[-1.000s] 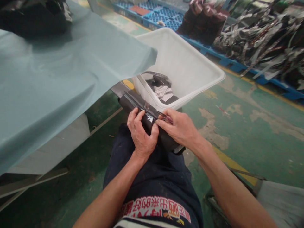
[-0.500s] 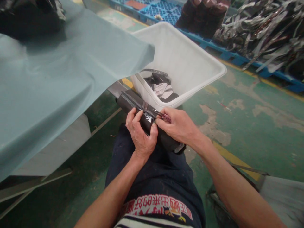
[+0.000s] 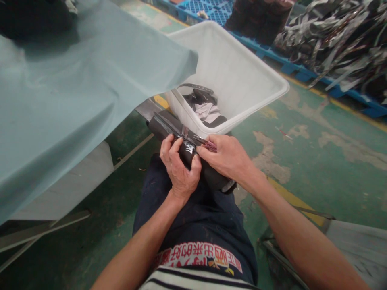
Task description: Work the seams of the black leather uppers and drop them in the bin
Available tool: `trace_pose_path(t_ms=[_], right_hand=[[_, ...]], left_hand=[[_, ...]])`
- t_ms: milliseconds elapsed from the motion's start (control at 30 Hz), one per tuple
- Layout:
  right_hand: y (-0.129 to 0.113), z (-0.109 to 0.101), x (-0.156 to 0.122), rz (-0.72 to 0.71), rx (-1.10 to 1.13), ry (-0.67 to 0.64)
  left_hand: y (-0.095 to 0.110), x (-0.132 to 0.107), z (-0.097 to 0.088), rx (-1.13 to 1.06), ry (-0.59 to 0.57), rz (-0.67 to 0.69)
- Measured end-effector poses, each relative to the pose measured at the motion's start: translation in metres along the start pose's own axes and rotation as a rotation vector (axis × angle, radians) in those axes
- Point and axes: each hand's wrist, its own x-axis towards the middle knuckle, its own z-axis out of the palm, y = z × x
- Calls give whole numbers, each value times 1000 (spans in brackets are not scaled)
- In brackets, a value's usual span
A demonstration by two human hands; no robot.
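Observation:
A dark padded roll [image 3: 165,125] lies across my lap, with a glossy black piece [image 3: 188,148] bearing a white mark on top of it. My left hand [image 3: 181,167] presses its curled fingers and thumb around that black piece. Closed beside it, my right hand [image 3: 222,151] grips small scissors [image 3: 211,146] with reddish handles, their thin metal tips pointing left along the roll. The right fingertips touch the edge of the black piece near my left thumb. Where the tips meet the material is too blurred to tell.
A white plastic bin [image 3: 250,80] with dark and pale scraps [image 3: 208,112] stands just beyond the roll. At left is a table under a pale blue sheet [image 3: 75,104]. Blue pallets [image 3: 290,66] at the back carry heaped strips [image 3: 338,44]. A frame [image 3: 347,237] stands at lower right.
The view has shifted slightly. Both hands keep nearly the same place on the roll, and the scissors' tips look closer together than before.

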Motion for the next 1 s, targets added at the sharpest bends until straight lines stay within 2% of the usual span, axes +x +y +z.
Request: trace_pose_path(t_ms=[233, 500, 700, 1000], right_hand=[[-4, 1, -1, 28, -82, 23], [9, 5, -2, -117, -27, 43], [8, 8, 0, -72, 13, 88], [7, 6, 6, -11, 92, 53]], left_hand=[[-1, -1, 0, -7, -4, 2], [-4, -1, 1, -29, 8, 20], [-7, -2, -1, -54, -3, 15], [-4, 0, -3, -59, -4, -15]])
